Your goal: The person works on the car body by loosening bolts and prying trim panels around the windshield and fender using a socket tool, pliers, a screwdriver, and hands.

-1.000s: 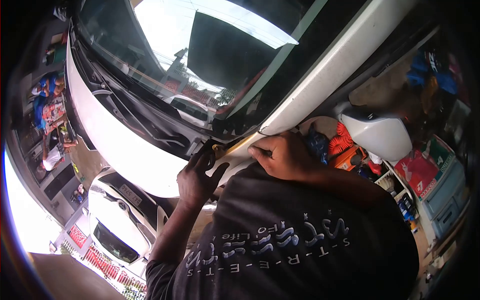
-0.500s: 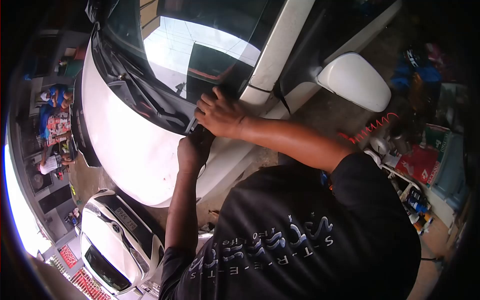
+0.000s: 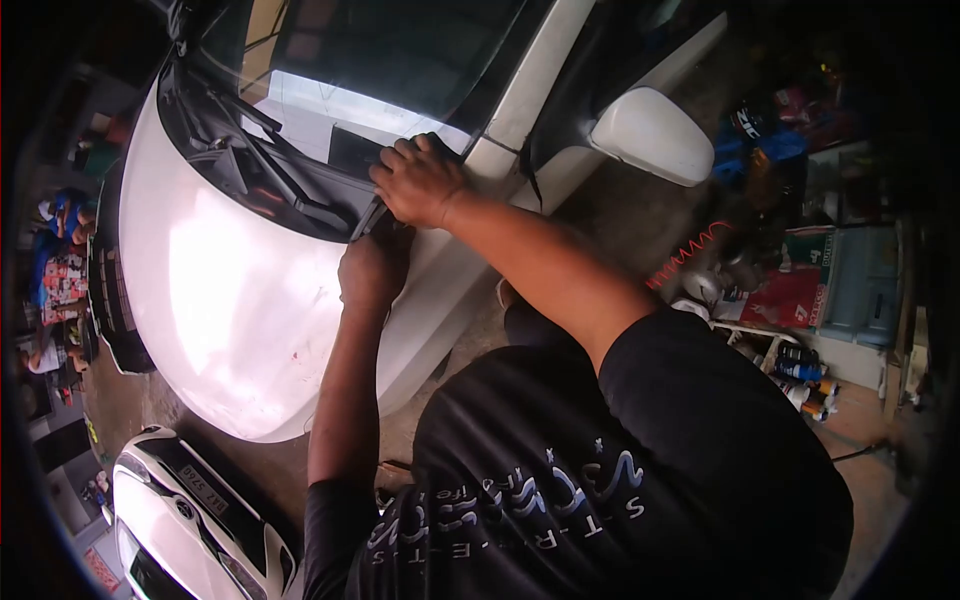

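Observation:
At the rear corner of a white car's hood [image 3: 230, 300], my left hand [image 3: 373, 268] is closed against the black trim [image 3: 368, 218] beside the windshield base. What lies inside its fingers is hidden. My right hand [image 3: 418, 183] is just above it, fingers curled over the end of the black cowl, below the white pillar [image 3: 515, 110]. Whatever it grips is too covered to make out. Black wiper arms [image 3: 270, 160] lie along the cowl to the left of my hands.
A white side mirror [image 3: 655, 137] juts out at the right. Beyond it are a red coiled hose [image 3: 690, 255], blue drawers [image 3: 862, 285] and bottles [image 3: 800, 365]. Another white car [image 3: 190, 515] stands at lower left. People [image 3: 65, 215] sit at the far left.
My right hand has moved from the pillar base onto the cowl corner, close to my left hand. The view has shifted, bringing the side mirror and door edge further into sight.

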A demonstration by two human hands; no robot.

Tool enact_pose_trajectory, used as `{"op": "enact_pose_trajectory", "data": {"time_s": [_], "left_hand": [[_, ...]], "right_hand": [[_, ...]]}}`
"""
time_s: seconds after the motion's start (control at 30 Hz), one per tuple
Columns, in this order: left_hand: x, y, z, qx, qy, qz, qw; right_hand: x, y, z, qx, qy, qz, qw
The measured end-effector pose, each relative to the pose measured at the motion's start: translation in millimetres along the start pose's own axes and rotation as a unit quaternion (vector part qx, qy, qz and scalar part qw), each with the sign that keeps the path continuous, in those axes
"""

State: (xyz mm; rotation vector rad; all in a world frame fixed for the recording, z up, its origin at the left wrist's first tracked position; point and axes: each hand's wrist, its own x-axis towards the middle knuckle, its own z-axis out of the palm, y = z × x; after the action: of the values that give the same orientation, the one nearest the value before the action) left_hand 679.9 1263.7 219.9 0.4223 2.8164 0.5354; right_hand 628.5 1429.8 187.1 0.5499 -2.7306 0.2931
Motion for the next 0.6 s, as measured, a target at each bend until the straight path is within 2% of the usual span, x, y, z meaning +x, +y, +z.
{"op": "enact_pose_trajectory", "data": {"time_s": [0.4, 0.5, 0.57, 0.6], "left_hand": [[7, 3, -1, -0.029, -0.016, -0.064, 0.997], [6, 3, -5, -0.059, 0.049, -0.011, 0.997], [-2, 2, 0, -0.073, 0.084, -0.016, 0.994], [0, -5, 6, -0.068, 0.086, -0.022, 0.994]], "right_hand": [[6, 1, 2, -0.053, -0.017, -0.012, 0.998], [9, 4, -2, -0.055, 0.043, -0.034, 0.997], [4, -3, -4, -0.005, -0.017, 0.006, 1.000], [2, -5, 0, 0.002, -0.015, 0.002, 1.000]]}}
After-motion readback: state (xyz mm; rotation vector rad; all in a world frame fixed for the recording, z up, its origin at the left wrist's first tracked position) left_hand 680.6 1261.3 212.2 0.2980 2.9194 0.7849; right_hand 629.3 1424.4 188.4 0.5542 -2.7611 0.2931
